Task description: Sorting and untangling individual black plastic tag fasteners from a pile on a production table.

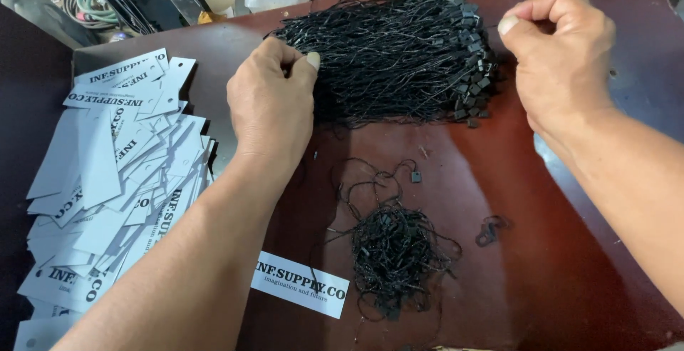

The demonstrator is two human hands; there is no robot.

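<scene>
Single view, head-worn camera. Looks steeply down and forward onto the counter (556, 265) from close above; both forearms enter from the near edge, floor clutter visible beyond the far edge.

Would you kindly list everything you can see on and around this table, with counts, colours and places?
Table: one, dark reddish-brown, fills most of the view.
Large bundle of strings: one, black with small black clasps along its right edge, top centre of the table.
Small tangle of strings: one, black, loose, lower centre.
Stray clasp piece: one, black, right of the small tangle.
Pile of paper tags: many, white with black print, left side.
Single tag: one, white, lying alone near the bottom centre.
Cables: a few, green and black, beyond the table's top left corner.
Left hand: pinching at the left edge of the large bundle.
Right hand: closed, at the bundle's right edge by the clasps.
</scene>
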